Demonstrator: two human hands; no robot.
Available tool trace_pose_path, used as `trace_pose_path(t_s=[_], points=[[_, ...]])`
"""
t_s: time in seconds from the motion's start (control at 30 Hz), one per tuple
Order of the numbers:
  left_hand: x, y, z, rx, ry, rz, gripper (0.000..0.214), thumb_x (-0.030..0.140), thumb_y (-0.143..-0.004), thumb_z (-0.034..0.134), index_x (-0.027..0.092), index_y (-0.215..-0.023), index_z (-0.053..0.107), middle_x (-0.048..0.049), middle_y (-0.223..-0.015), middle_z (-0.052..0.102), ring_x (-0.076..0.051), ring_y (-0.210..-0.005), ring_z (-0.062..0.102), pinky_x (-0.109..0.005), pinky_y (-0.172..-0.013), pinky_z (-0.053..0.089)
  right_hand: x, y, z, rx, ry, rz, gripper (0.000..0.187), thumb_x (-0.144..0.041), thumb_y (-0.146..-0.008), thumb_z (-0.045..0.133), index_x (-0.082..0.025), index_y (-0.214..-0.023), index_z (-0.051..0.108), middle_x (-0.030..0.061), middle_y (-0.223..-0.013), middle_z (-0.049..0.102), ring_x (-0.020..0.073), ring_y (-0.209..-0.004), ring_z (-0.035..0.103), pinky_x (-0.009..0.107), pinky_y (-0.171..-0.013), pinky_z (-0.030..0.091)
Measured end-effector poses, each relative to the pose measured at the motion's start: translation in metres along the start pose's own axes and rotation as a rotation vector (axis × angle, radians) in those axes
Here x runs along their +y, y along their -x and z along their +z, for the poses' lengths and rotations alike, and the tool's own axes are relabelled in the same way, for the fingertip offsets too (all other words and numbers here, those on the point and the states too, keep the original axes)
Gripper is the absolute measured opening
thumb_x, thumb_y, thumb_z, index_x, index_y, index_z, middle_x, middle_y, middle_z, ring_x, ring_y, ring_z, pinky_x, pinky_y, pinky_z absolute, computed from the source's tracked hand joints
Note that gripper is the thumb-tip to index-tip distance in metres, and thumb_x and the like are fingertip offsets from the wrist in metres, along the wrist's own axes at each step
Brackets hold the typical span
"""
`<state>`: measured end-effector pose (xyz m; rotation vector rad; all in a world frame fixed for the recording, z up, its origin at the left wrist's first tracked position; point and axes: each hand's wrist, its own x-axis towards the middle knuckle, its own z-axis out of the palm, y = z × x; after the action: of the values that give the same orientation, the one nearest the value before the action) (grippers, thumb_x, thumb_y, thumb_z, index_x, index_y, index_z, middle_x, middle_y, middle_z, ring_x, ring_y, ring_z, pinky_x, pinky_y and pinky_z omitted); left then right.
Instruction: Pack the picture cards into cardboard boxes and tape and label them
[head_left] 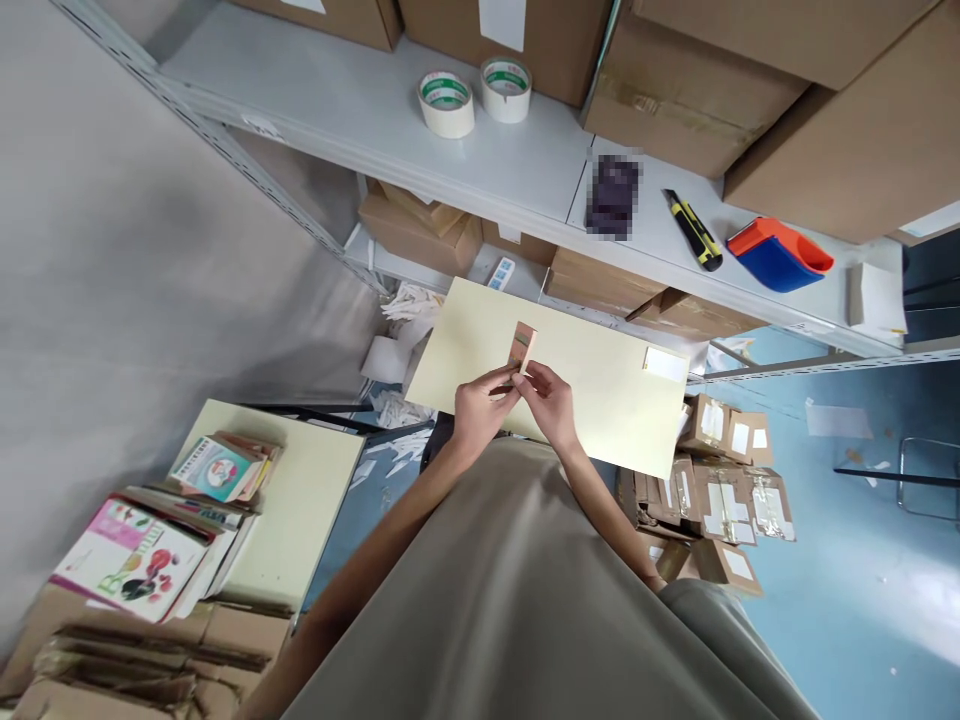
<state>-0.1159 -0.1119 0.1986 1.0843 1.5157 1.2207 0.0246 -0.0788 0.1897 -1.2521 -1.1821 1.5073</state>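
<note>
My left hand (480,405) and my right hand (550,400) meet over a pale yellow table (600,400). Both pinch the lower end of a small tan cardboard piece (522,347), which stands upright between them. The fingers of each hand are closed around it. A small white label (665,364) lies near the table's right end, apart from my hands.
A grey shelf (360,100) holds two tape rolls (446,103), a yellow utility knife (694,230), a red and blue scoop (776,255) and brown boxes. Small packed cartons (724,480) sit on the blue floor at right. Books (150,540) and flattened cardboard lie at left.
</note>
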Motion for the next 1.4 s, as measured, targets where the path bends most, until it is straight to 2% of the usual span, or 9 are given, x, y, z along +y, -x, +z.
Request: trace_pose_path(t_s=[0.2,0.27,0.4,0.6,0.8,0.93,1.07,1.23,1.4], points=[[-0.004,-0.014,-0.023,0.049,-0.027,0.042,0.058,0.061,-0.089,0.089,0.023,-0.133,0.085,-0.0136,-0.141,0.082,-0.029,-0.118,0.081,-0.043,-0.102,0.069,-0.011,-0.010,-0.020,-0.027,0.057,-0.021,0.053,-0.077,-0.099,0.071,-0.026,-0.085,0.071,-0.0013,-0.066,0.064,0.0191,-0.067,0.062,0.034,-0.073,0.059],[-0.006,-0.024,-0.037,0.088,0.020,-0.018,0.066,0.067,-0.086,0.091,0.021,-0.134,0.083,-0.0145,-0.139,0.082,-0.029,-0.117,0.080,-0.039,-0.096,0.068,-0.016,-0.011,-0.026,-0.075,-0.006,0.002,0.052,-0.076,-0.097,0.074,-0.025,-0.086,0.072,-0.0023,-0.066,0.060,0.0178,-0.066,0.057,0.033,-0.073,0.058],[-0.009,-0.035,-0.055,-0.069,0.173,-0.165,0.070,0.077,-0.074,0.096,0.018,-0.110,0.087,-0.0122,-0.113,0.087,-0.029,-0.103,0.079,-0.037,-0.090,0.065,-0.024,-0.011,-0.031,-0.129,-0.077,0.039,0.055,-0.079,-0.092,0.079,-0.024,-0.096,0.079,-0.0029,-0.071,0.059,0.0163,-0.066,0.054,0.032,-0.069,0.055],[-0.010,-0.031,-0.050,-0.048,0.196,-0.189,0.065,0.079,-0.070,0.097,0.020,-0.096,0.086,-0.0072,-0.097,0.085,-0.023,-0.087,0.074,-0.032,-0.076,0.059,-0.022,-0.012,-0.037,-0.159,-0.057,0.034,0.057,-0.080,-0.094,0.078,-0.025,-0.107,0.084,-0.0019,-0.074,0.065,0.0170,-0.068,0.057,0.032,-0.071,0.055],[-0.003,-0.033,-0.047,-0.069,0.188,-0.177,0.065,0.077,-0.072,0.098,0.019,-0.099,0.086,-0.0099,-0.104,0.086,-0.025,-0.094,0.076,-0.036,-0.085,0.062,-0.016,-0.020,-0.044,-0.174,-0.061,-0.006,0.054,-0.075,-0.096,0.081,-0.026,-0.118,0.083,-0.0033,-0.070,0.066,0.0184,-0.066,0.061,0.035,-0.073,0.058],[0.009,-0.032,-0.051,-0.122,0.105,-0.037,0.054,0.070,-0.079,0.097,0.022,-0.102,0.088,-0.0109,-0.113,0.085,-0.027,-0.101,0.078,-0.041,-0.093,0.066,-0.022,-0.023,-0.046,-0.147,0.001,-0.102,0.050,-0.075,-0.097,0.080,-0.028,-0.114,0.083,0.0050,-0.104,0.084,0.0254,-0.099,0.078,0.043,-0.099,0.064],[0.019,-0.035,-0.055,-0.086,0.035,0.195,0.035,0.063,-0.086,0.095,0.029,-0.093,0.091,-0.0114,-0.119,0.084,-0.030,-0.119,0.078,-0.049,-0.112,0.064,-0.033,-0.025,-0.049,-0.189,0.012,-0.192,0.041,-0.071,-0.094,0.087,-0.033,-0.110,0.085,0.0084,-0.142,0.082,0.0314,-0.150,0.068,0.053,-0.131,0.051],[0.026,-0.038,-0.056,-0.062,0.066,0.269,0.036,0.067,-0.090,0.091,0.031,-0.082,0.089,-0.0102,-0.111,0.085,-0.031,-0.127,0.078,-0.056,-0.122,0.060,-0.033,-0.026,-0.049,-0.204,-0.035,-0.229,0.034,-0.068,-0.094,0.089,-0.034,-0.094,0.087,0.0071,-0.138,0.084,0.0320,-0.150,0.068,0.058,-0.132,0.052],[0.028,-0.033,-0.054,-0.057,0.100,0.150,0.044,0.069,-0.085,0.093,0.026,-0.090,0.082,-0.0109,-0.111,0.085,-0.032,-0.132,0.077,-0.056,-0.119,0.062,-0.035,-0.024,-0.050,-0.189,-0.001,-0.219,0.035,-0.069,-0.096,0.086,-0.035,-0.093,0.088,0.0064,-0.138,0.083,0.0323,-0.147,0.071,0.058,-0.128,0.055]])
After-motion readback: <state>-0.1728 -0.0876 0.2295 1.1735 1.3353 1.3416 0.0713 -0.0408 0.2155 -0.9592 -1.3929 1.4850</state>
